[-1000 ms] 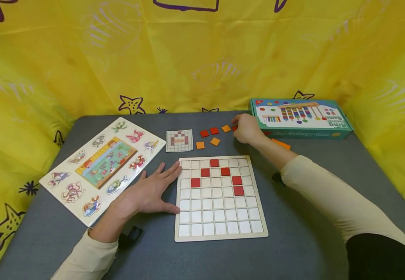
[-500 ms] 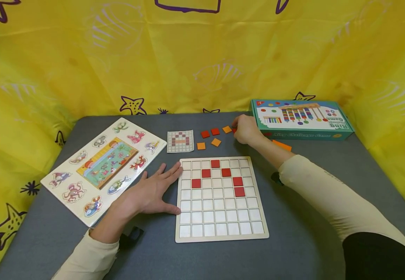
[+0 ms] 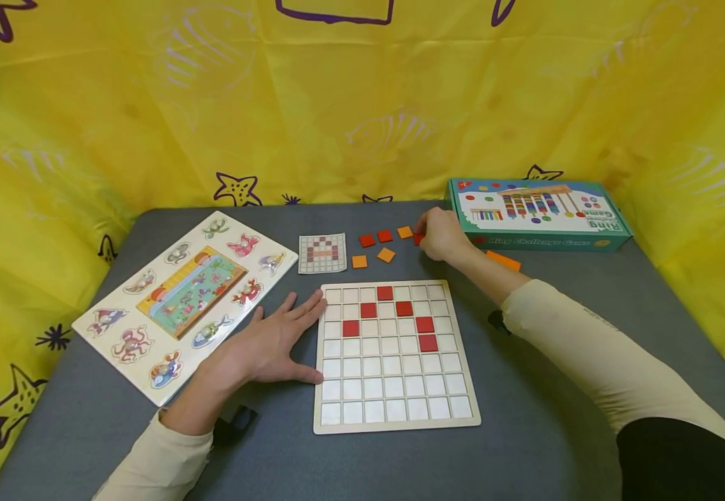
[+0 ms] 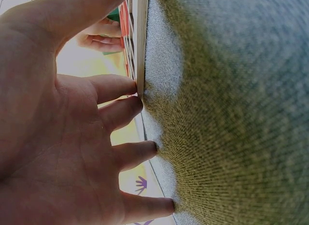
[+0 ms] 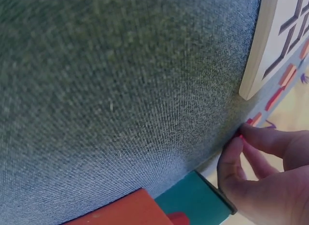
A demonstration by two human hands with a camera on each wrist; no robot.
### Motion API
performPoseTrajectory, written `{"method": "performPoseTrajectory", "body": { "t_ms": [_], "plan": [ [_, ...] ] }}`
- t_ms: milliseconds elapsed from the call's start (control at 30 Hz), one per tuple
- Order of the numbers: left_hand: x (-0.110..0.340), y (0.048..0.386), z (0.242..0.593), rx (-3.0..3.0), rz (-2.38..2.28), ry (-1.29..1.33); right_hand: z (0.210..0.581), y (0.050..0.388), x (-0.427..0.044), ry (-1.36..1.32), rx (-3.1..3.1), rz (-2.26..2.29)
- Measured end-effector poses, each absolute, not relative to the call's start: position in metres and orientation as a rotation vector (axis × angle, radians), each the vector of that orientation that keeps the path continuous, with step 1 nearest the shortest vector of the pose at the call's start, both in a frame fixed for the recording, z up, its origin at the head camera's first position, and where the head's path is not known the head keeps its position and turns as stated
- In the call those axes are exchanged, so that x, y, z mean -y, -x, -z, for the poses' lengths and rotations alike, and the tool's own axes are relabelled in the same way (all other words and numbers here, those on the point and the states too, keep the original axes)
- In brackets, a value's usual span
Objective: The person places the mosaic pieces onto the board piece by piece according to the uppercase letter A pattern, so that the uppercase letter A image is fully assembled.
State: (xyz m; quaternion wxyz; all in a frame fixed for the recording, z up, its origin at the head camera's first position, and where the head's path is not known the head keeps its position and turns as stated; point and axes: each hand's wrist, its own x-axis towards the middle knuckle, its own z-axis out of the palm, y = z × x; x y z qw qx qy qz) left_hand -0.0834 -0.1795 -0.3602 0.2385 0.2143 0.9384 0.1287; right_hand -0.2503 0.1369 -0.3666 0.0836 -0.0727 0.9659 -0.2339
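A square wooden grid board (image 3: 394,365) lies mid-table, with several red tiles (image 3: 425,324) set in its upper cells. My left hand (image 3: 271,346) spreads along the board's left side, thumb and a fingertip touching its edge. Some of its fingertips rest on the cloth in the left wrist view. Beyond the board my right hand (image 3: 442,235) pinches a red tile (image 3: 418,239) between thumb and fingers, low at the table; the fingers cover most of that tile. Beside it lie loose red tiles (image 3: 384,236) and orange tiles (image 3: 385,255).
A small card (image 3: 322,253) printed with a coloured grid lies behind the board. At left is a sea-animal peg puzzle (image 3: 190,296). A green game box (image 3: 540,214) stands at the back right, an orange block (image 3: 503,261) in front of it, partly behind the right forearm.
The right hand stays by the back row of tiles, and slightly more of the red tile at its fingertips shows. My left hand has not moved.
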Motion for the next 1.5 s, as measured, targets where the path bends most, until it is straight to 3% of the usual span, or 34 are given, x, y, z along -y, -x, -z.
{"method": "performPoseTrajectory", "body": {
  "t_ms": [600, 1500],
  "plan": [
    [0.18, 0.083, 0.362, -2.581, -0.36, -0.602, 0.364, 0.237, -0.143, 0.302, -2.828, 0.879],
    [0.178, 0.083, 0.362, -2.585, -0.345, -0.595, 0.36, 0.173, -0.14, 0.376, -2.61, 1.123]
  ]
}}
